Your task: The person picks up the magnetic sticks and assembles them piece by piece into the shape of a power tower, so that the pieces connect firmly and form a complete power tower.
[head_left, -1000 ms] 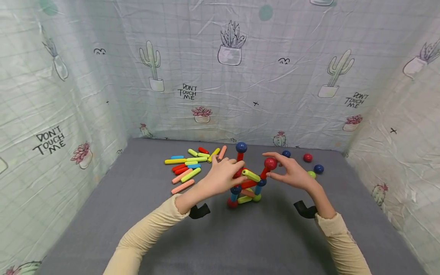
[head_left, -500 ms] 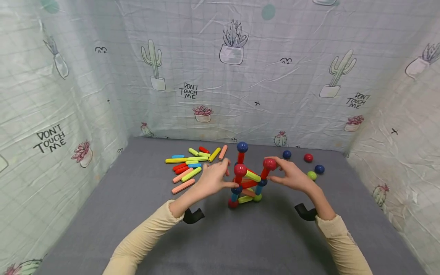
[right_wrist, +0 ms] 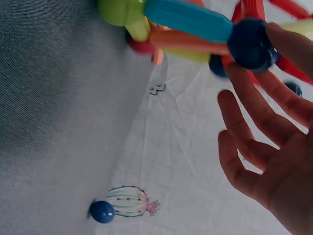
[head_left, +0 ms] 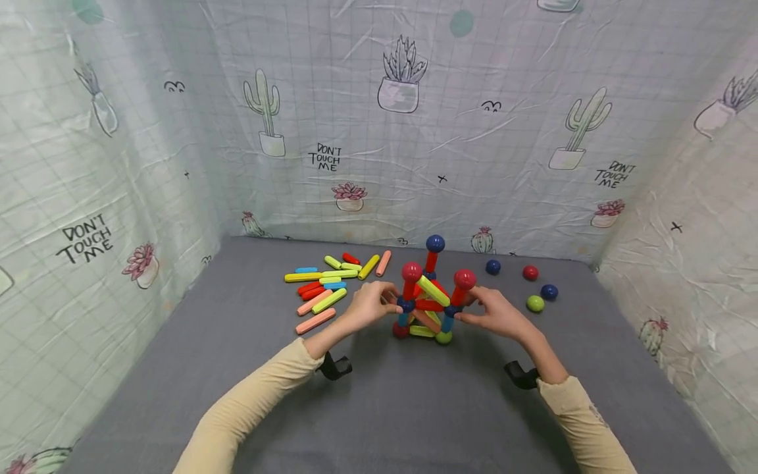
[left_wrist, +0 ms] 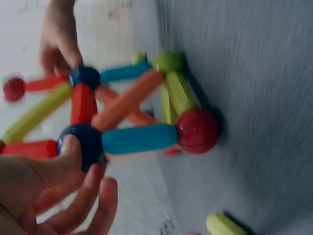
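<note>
A structure of magnetic building rods and balls [head_left: 428,305] stands between my hands in the head view. My left hand [head_left: 370,305] pinches its left dark blue joint ball [left_wrist: 80,142] between thumb and fingers. On the other side my right hand [head_left: 497,315] pinches the right dark blue joint ball [right_wrist: 252,45], its lower fingers spread free. Red rods rise from these joints to two red balls, the left one [head_left: 412,272] and the right one [head_left: 464,279]. A dark blue ball [head_left: 435,243] tops the back column. Blue rods lead down to a red base ball [left_wrist: 197,131] and a green base ball [left_wrist: 168,66].
Loose rods [head_left: 316,280] in yellow, green, red, blue and salmon lie on the grey table [head_left: 391,408] to the left. Spare balls, among them a green ball [head_left: 535,303] and a red ball [head_left: 530,272], lie at the right. A printed curtain [head_left: 444,131] closes off the back.
My left hand left the upper left red ball and now pinches the joint ball beneath it. My right hand moved down from the right red ball. The structure shifted slightly back and turned.
</note>
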Demonstrator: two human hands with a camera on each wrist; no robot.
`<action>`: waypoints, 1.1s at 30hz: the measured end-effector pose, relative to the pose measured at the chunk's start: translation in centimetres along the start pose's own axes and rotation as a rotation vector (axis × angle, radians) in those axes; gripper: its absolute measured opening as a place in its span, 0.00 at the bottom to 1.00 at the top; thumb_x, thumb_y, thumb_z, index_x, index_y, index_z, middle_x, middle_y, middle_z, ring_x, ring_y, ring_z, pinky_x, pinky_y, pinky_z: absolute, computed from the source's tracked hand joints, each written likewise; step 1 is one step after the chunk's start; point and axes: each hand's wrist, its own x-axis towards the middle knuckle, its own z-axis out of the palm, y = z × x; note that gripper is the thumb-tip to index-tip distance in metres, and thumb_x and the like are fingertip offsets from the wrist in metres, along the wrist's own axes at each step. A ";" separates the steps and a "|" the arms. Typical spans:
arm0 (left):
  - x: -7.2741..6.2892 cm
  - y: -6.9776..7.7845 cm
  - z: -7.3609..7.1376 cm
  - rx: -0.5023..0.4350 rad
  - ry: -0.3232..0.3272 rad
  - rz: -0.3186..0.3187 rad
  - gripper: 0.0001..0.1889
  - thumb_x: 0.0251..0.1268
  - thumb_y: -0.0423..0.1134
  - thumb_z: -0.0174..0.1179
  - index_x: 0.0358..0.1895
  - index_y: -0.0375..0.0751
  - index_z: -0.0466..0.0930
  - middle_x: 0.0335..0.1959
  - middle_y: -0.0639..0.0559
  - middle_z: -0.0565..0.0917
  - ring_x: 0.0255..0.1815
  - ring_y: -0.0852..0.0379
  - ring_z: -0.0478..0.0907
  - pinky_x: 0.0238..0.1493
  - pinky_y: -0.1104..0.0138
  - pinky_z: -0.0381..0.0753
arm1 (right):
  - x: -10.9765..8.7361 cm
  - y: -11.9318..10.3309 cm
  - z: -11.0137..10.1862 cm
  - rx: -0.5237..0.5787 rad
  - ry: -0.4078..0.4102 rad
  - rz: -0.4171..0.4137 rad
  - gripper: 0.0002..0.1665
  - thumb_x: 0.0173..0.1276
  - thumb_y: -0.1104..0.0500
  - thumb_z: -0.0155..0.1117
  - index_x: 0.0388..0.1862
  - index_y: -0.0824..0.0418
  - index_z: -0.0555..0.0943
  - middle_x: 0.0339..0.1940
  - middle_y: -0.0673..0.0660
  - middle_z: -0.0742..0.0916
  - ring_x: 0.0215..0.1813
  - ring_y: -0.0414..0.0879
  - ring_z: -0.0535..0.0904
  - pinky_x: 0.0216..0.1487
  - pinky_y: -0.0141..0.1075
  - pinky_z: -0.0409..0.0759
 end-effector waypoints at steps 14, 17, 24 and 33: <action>5.8 -4.2 -0.4 -0.112 0.104 0.090 0.10 0.56 0.34 0.59 0.42 0.37 0.80 0.36 0.41 0.84 0.33 0.50 0.81 0.31 0.69 0.78 | 1.3 -3.1 3.2 -0.034 0.178 0.043 0.14 0.54 0.58 0.66 0.38 0.61 0.77 0.30 0.54 0.84 0.33 0.46 0.79 0.35 0.40 0.78; 6.8 -4.4 -0.2 -0.134 0.125 0.094 0.10 0.57 0.34 0.58 0.42 0.38 0.81 0.37 0.41 0.84 0.34 0.49 0.82 0.32 0.69 0.78 | 1.5 -3.9 3.9 -0.046 0.213 0.039 0.12 0.54 0.60 0.66 0.38 0.61 0.78 0.29 0.53 0.84 0.32 0.46 0.79 0.33 0.38 0.78; 8.8 -4.2 0.6 -0.181 0.076 0.069 0.10 0.59 0.34 0.56 0.44 0.41 0.81 0.39 0.43 0.83 0.34 0.52 0.82 0.33 0.69 0.79 | 2.2 -5.0 5.2 -0.145 0.300 0.073 0.11 0.55 0.58 0.66 0.37 0.59 0.79 0.26 0.52 0.84 0.30 0.44 0.77 0.29 0.31 0.74; 7.7 -5.8 -1.0 -0.191 -0.018 0.071 0.12 0.59 0.33 0.56 0.46 0.35 0.78 0.40 0.39 0.82 0.38 0.43 0.80 0.35 0.67 0.79 | 1.4 -4.1 3.5 -0.100 0.414 0.069 0.09 0.56 0.60 0.64 0.37 0.59 0.80 0.28 0.52 0.84 0.30 0.44 0.78 0.30 0.35 0.75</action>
